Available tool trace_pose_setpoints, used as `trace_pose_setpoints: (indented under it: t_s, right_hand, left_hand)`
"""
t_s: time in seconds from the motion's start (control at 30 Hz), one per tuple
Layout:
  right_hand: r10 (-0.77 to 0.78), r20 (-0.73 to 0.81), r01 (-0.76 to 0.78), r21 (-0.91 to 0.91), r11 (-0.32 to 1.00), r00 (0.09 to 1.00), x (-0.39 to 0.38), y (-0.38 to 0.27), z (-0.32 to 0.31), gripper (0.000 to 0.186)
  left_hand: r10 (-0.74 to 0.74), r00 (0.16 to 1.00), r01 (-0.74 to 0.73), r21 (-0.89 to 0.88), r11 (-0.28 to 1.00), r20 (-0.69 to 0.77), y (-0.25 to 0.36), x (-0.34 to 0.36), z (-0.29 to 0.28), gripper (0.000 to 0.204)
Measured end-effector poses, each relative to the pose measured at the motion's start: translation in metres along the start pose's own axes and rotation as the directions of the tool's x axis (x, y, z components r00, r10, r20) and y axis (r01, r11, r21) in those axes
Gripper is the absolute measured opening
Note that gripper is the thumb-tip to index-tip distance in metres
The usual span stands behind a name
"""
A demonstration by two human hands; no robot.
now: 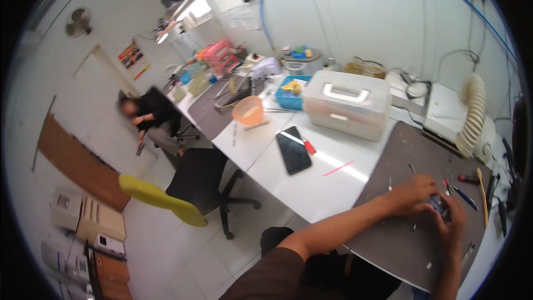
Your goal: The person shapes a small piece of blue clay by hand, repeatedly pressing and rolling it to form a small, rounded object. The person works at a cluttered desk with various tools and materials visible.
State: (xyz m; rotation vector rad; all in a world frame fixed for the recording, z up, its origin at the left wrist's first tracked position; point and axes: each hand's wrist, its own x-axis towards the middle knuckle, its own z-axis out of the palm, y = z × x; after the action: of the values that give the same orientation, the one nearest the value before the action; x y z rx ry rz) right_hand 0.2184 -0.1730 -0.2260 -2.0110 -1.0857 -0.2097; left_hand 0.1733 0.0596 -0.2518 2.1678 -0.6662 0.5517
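Observation:
My left hand (415, 191) and my right hand (451, 219) are closed round a small dark grey-blue object (437, 204), too hidden to name, over a dark brown work mat (388, 233) at the lower right. Small tools lie about them: a blue pen-like tool (466, 198), a red-handled tool (468, 179), a thin yellow brush-like tool (482, 197) and several small metal pieces. My left forearm crosses the mat's front part from the lower middle.
Left on the white desk lie a black phone (293, 150), a lidded plastic case (346, 105), an orange bowl (247, 112) and a blue tray (287, 97). A hose unit (469, 116) stands behind. A yellow-backed chair (161, 200) stands beside the desk; a person (152, 111) sits beyond.

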Motion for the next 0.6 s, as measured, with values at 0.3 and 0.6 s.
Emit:
trace_pose_setpoints:
  t_s: [0.3,0.6]
  right_hand:
    - [-0.070,0.017,0.070,0.019,0.997,0.997,0.028,-0.003,-0.002,0.046]
    - [-0.151,-0.065,0.149,-0.028,0.988,0.986,0.014,0.000,-0.004,0.043]
  left_hand:
    - [0.007,1.000,-0.008,0.112,0.994,0.007,0.018,0.024,-0.039,0.041]
    - [0.052,0.999,-0.052,0.145,0.988,0.003,0.031,0.023,-0.033,0.039]
